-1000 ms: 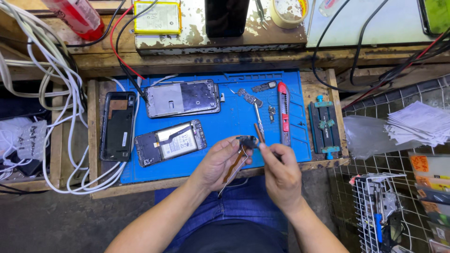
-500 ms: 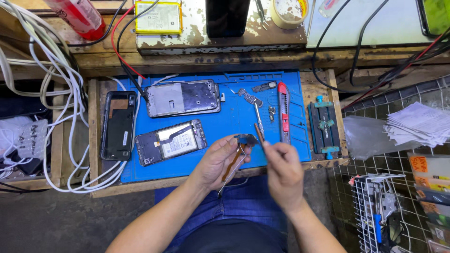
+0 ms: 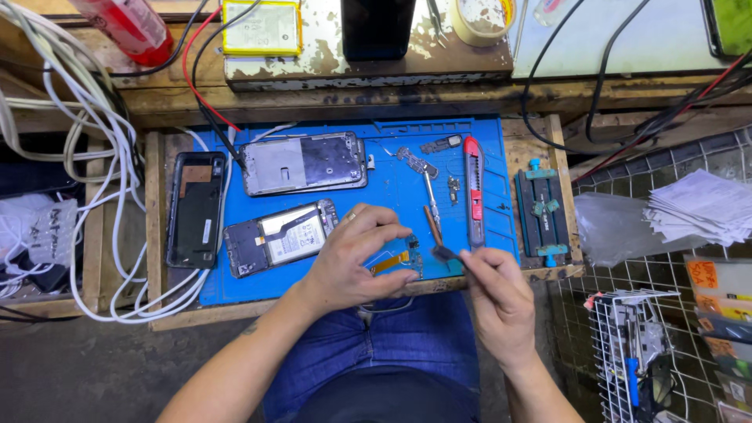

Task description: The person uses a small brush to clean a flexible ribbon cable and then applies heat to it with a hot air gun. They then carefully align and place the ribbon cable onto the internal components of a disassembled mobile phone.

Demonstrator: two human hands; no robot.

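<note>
Hands come first, near the front edge of the blue mat [image 3: 392, 188]. The left hand [image 3: 356, 258] pinches a small circuit board [image 3: 406, 257] with an orange ribbon on it. The right hand [image 3: 497, 301] grips a little dark tool [image 3: 444, 253], maybe a brush, and its tip touches the board. So the phones are already opened up, and the board is out and being worked on; nothing is put back together yet.

Just left of the left hand lies an opened phone [image 3: 283, 236] with its insides showing. Left of that is a black back cover [image 3: 196, 207]. Farther off lies a second opened phone [image 3: 304, 163]. To the right sit a screwdriver [image 3: 432, 211], a red cutter knife [image 3: 474, 192] and a blue clamp [image 3: 542, 211]. Small loose parts crowd the mat between them. White cables [image 3: 102, 180] hang at the far left.
</note>
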